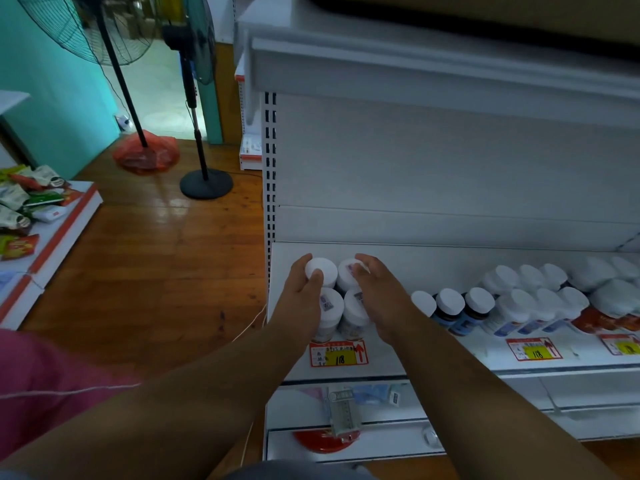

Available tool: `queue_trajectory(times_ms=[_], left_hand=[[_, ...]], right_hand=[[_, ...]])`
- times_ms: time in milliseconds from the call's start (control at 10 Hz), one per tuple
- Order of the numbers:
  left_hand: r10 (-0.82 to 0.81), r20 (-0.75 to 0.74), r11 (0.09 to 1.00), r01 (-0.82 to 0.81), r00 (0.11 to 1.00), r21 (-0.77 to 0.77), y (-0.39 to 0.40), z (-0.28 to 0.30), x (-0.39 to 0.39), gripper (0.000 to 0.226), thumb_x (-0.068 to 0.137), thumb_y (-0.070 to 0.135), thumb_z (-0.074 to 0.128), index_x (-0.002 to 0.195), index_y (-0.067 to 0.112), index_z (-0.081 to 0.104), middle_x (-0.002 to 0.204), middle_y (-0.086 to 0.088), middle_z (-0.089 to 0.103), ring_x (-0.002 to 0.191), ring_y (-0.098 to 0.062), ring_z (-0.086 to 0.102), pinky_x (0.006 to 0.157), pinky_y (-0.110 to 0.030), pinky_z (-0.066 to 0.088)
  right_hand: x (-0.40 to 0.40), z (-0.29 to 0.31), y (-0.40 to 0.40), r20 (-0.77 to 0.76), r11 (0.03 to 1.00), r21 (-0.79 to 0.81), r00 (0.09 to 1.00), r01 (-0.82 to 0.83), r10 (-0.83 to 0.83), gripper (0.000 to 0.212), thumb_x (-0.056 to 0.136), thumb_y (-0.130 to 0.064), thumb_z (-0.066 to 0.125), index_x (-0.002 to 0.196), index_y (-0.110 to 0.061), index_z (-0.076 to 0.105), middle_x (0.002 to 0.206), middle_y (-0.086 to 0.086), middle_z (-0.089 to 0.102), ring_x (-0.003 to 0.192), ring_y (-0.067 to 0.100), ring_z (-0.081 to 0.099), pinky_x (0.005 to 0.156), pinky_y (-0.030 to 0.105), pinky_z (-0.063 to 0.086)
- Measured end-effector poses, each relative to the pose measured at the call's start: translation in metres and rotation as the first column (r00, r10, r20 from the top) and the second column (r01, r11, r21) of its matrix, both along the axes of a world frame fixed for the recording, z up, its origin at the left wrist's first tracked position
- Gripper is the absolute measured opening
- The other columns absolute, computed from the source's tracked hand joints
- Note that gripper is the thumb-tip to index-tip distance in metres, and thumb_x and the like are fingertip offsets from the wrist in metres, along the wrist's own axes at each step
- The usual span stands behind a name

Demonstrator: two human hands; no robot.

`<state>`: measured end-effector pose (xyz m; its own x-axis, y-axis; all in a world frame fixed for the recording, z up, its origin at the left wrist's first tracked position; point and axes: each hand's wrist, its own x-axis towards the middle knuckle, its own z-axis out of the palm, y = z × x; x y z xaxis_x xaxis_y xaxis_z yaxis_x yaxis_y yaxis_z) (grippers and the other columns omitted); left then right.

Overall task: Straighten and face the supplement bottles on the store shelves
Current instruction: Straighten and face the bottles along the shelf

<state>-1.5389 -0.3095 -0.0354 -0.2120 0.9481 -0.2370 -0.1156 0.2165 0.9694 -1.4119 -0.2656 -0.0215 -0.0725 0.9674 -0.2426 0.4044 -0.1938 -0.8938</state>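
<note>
Both bare forearms reach forward and converge. The left hand (302, 295) curls its fingers and thumb round a white cap, and the right hand (379, 295) lies fingers-forward, fingertips curled over the neighbouring cap.

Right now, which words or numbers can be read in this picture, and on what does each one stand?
"118": handwritten on the yellow patch of the price tag below the four bottles that the hands hold.
"118": on the second price tag, further right on the shelf edge.
Third price tag: number too blurred to read.
Small print on the tags, bottle labels and cap stickers: too small or blurred.
</note>
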Motion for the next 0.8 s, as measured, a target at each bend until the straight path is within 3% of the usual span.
queue_trajectory(times_ms=[100, 200, 300, 400, 500, 600, 800], left_hand=[[0.002, -0.029, 1.000, -0.002, 1.000, 0.002, 0.002, -0.002, 0.000, 0.045, 0.104, 0.031, 0.038, 0.148, 0.034, 0.029, 0.146, 0.005, 0.039, 0.128, -0.015, 0.041, 0.105, -0.031, 0.033], [-0.042, -0.271, 0.992, 0.072, 0.962, 0.103, -0.005, -0.002, -0.007, 0.060, 0.099, 0.036, 0.050, 0.151, 0.031, 0.021, 0.155, 0.007, 0.026, 0.134, -0.007, 0.030, 0.108, -0.027, 0.026], [-0.116, -0.768, 0.928, 0.343, 0.630, 0.142, -0.015, -0.001, -0.024, 0.094, 0.081, 0.060, 0.064, 0.153, 0.030, 0.011, 0.162, 0.006, 0.002, 0.147, -0.013, 0.004, 0.116, -0.031, 0.013], [-0.158, -0.981, 0.828, 0.557, 0.114, -0.069, -0.011, -0.002, -0.035, 0.112, 0.076, 0.078, 0.050, 0.154, 0.022, -0.008, 0.159, 0.002, -0.023, 0.144, -0.015, -0.027, 0.120, -0.038, -0.007], [-0.170, -0.985, 0.809, 0.569, -0.014, -0.148, -0.005, -0.003, -0.033, 0.104, 0.083, 0.071, 0.047, 0.153, 0.017, -0.008, 0.160, -0.002, -0.019, 0.144, -0.018, -0.026, 0.118, -0.034, -0.011], [-0.175, -0.985, 0.821, 0.551, -0.002, -0.147, -0.004, -0.002, -0.031, 0.099, 0.086, 0.067, 0.047, 0.154, 0.017, -0.005, 0.162, -0.002, -0.013, 0.146, -0.017, -0.021, 0.119, -0.033, -0.007], [-0.216, -0.976, 0.810, 0.553, -0.025, -0.194, -0.006, 0.010, -0.031, 0.098, 0.087, 0.068, 0.045, 0.154, 0.016, -0.005, 0.162, -0.003, -0.012, 0.147, -0.019, -0.018, 0.120, -0.035, -0.006]], right_hand=[[0.001, 0.000, 0.000, 0.022, 0.999, 0.031, 1.000, 0.012, -0.013, 0.040, 0.102, -0.037, 0.037, 0.141, -0.028, 0.043, 0.143, 0.000, 0.046, 0.118, 0.015, 0.045, 0.093, 0.028, 0.034], [0.005, 0.002, -0.002, 0.119, 0.995, 0.078, 0.992, -0.058, 0.048, 0.045, 0.102, -0.039, 0.037, 0.145, -0.025, 0.039, 0.149, 0.000, 0.041, 0.132, 0.017, 0.041, 0.101, 0.026, 0.030], [0.015, 0.014, -0.006, 0.334, 0.952, 0.197, 0.929, -0.236, 0.161, 0.053, 0.099, -0.041, 0.046, 0.147, -0.021, 0.034, 0.152, 0.000, 0.035, 0.137, 0.014, 0.034, 0.106, 0.021, 0.022], [0.027, 0.032, -0.008, 0.600, 0.824, 0.175, 0.722, -0.539, 0.345, 0.066, 0.094, -0.044, 0.054, 0.150, -0.020, 0.029, 0.159, -0.002, 0.023, 0.144, 0.010, 0.020, 0.109, 0.016, 0.010], [0.031, 0.045, -0.007, 0.733, 0.722, -0.017, 0.483, -0.691, 0.479, 0.087, 0.085, -0.046, 0.067, 0.153, -0.019, 0.020, 0.160, -0.003, 0.017, 0.146, 0.011, 0.016, 0.111, 0.017, 0.010], [0.027, 0.048, -0.005, 0.805, 0.691, -0.057, 0.376, -0.721, 0.459, 0.093, 0.082, -0.041, 0.072, 0.153, -0.017, 0.017, 0.161, 0.000, 0.016, 0.147, 0.013, 0.015, 0.114, 0.021, 0.011], [0.029, 0.042, -0.005, 0.795, 0.702, -0.047, 0.399, -0.711, 0.458, 0.096, 0.082, -0.039, 0.073, 0.154, -0.018, 0.014, 0.162, 0.000, 0.009, 0.148, 0.013, 0.007, 0.116, 0.023, 0.006]])
